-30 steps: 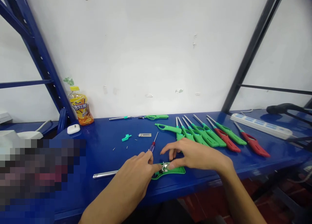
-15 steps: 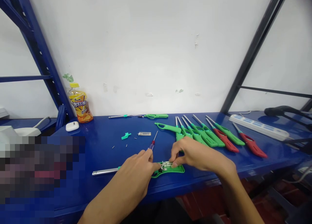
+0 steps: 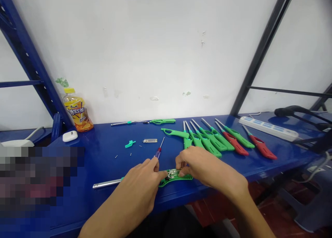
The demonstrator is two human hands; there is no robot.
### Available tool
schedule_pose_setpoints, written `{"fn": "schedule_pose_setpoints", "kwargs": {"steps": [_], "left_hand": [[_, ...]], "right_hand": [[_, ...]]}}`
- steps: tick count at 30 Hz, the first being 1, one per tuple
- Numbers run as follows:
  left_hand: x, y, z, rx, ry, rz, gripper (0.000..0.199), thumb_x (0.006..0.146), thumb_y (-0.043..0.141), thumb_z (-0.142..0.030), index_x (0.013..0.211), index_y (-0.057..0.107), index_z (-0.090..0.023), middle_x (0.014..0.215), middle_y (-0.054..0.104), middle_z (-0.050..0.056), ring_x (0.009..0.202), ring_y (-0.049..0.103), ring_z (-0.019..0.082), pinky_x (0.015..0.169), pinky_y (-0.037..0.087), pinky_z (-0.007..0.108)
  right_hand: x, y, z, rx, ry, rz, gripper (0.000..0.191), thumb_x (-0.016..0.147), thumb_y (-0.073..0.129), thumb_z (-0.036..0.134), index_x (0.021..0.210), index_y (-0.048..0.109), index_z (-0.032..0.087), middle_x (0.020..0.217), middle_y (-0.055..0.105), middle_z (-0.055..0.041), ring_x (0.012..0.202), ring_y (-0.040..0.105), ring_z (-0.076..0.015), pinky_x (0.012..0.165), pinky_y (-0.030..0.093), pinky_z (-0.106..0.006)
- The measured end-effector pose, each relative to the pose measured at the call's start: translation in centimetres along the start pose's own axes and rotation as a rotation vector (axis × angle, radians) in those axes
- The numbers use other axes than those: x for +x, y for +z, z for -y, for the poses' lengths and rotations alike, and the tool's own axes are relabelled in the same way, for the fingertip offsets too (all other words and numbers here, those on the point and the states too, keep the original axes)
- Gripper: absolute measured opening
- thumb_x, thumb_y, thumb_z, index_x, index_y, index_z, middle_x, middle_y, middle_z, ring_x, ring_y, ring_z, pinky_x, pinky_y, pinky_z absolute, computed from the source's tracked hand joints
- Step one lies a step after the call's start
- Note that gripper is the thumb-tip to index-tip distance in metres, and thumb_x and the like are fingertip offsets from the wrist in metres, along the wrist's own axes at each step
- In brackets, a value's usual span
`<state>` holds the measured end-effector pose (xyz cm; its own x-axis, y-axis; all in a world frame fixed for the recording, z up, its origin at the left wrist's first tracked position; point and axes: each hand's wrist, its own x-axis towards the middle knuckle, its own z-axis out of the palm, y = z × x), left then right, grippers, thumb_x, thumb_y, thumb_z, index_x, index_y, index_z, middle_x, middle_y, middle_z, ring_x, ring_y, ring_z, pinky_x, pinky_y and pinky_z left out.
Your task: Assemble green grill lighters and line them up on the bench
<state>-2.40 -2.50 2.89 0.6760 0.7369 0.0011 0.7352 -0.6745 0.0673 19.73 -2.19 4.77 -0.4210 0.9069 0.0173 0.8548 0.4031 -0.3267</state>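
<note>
An opened green lighter body (image 3: 171, 181) lies near the table's front edge, its metal tube (image 3: 107, 184) pointing left. My left hand (image 3: 145, 175) is closed over the lighter's neck, a fingertip at the inner parts. From the right, my right hand (image 3: 189, 160) pinches the clear inner piece (image 3: 173, 172) in the body. Just behind my left hand lies a screwdriver (image 3: 158, 151) with a purple handle. Further back are a clear tank part (image 3: 150, 141), a teal trigger piece (image 3: 130, 144), several tiny metal pieces and a loose green shell (image 3: 176, 133).
Several green lighters (image 3: 216, 141) and two red ones (image 3: 263, 148) lie at the right, beside a white power strip (image 3: 268, 128). A disassembled lighter (image 3: 163, 121) lies by the wall. At the left are a drink bottle (image 3: 79, 113) and a white case (image 3: 70, 136).
The view has shifted, so most things appear slightly further left. Both hands stay at the lighter body, with the right-hand fingers still at the clear piece.
</note>
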Motion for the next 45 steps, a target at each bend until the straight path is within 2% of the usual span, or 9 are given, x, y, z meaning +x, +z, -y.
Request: {"fn": "schedule_pose_setpoints", "kwargs": {"steps": [7,14,20,24,29,35,45], "left_hand": [[0.2,0.5,0.0,0.023,-0.018,0.014,0.046,0.099,0.038,-0.006,0.127,0.069,-0.026,0.118,0.064,0.011,0.101,0.067,0.03,0.082,0.059,0.047],[0.6,0.4,0.1,0.033,-0.037,0.055,0.047,0.098,0.039,-0.005,0.129,0.069,-0.025,0.122,0.064,0.012,0.104,0.067,0.03,0.084,0.059,0.048],[0.5,0.1,-0.2,0.03,-0.038,0.053,0.046,0.097,0.041,-0.005,0.127,0.07,-0.024,0.12,0.064,0.011,0.102,0.067,0.031,0.082,0.059,0.047],[0.5,0.3,-0.1,0.02,-0.03,0.027,0.046,0.096,0.04,-0.005,0.124,0.07,-0.025,0.119,0.064,0.01,0.101,0.067,0.03,0.081,0.059,0.047],[0.6,0.6,0.3,0.004,-0.015,0.022,0.043,0.096,0.042,-0.005,0.118,0.072,-0.026,0.115,0.064,0.008,0.097,0.067,0.028,0.079,0.057,0.042],[0.5,0.7,0.4,-0.013,-0.006,0.004,0.047,0.096,0.04,-0.003,0.122,0.071,-0.027,0.114,0.065,0.008,0.099,0.067,0.029,0.08,0.058,0.044],[0.6,0.5,0.3,-0.01,-0.011,0.011,0.048,0.095,0.042,-0.002,0.123,0.072,-0.027,0.114,0.065,0.008,0.097,0.067,0.027,0.079,0.057,0.041]], "right_hand": [[0.0,0.1,-1.1,-0.016,-0.082,-0.039,0.02,0.089,0.063,0.007,0.08,0.074,0.022,0.079,0.076,0.0023,0.078,0.063,-0.0166,0.067,0.032,-0.03],[-0.1,-0.1,-1.4,-0.022,-0.065,-0.05,0.018,0.087,0.068,0.006,0.083,0.072,0.022,0.079,0.074,0.0046,0.078,0.061,-0.0156,0.066,0.031,-0.029],[-0.4,0.0,-1.2,-0.04,-0.066,-0.028,0.022,0.09,0.062,0.005,0.092,0.074,0.023,0.087,0.074,0.0025,0.083,0.062,-0.0165,0.069,0.033,-0.03],[-0.7,0.1,-1.1,-0.058,-0.092,-0.032,0.021,0.092,0.06,0.005,0.09,0.072,0.022,0.089,0.073,0.0015,0.087,0.06,-0.0174,0.074,0.034,-0.031],[-0.9,0.0,-0.8,-0.031,-0.045,-0.015,0.017,0.09,0.064,0.005,0.087,0.068,0.021,0.084,0.071,0.0032,0.081,0.059,-0.0163,0.07,0.033,-0.03],[-0.6,-0.3,-0.8,-0.061,-0.001,-0.036,0.011,0.094,0.068,0.016,0.086,0.067,0.022,0.077,0.066,0.0029,0.073,0.056,-0.0158,0.061,0.027,-0.029],[-0.5,-0.5,-0.6,-0.072,-0.011,-0.069,0.014,0.09,0.068,0.009,0.083,0.065,0.021,0.074,0.065,0.0035,0.07,0.054,-0.0143,0.059,0.025,-0.03]]}}
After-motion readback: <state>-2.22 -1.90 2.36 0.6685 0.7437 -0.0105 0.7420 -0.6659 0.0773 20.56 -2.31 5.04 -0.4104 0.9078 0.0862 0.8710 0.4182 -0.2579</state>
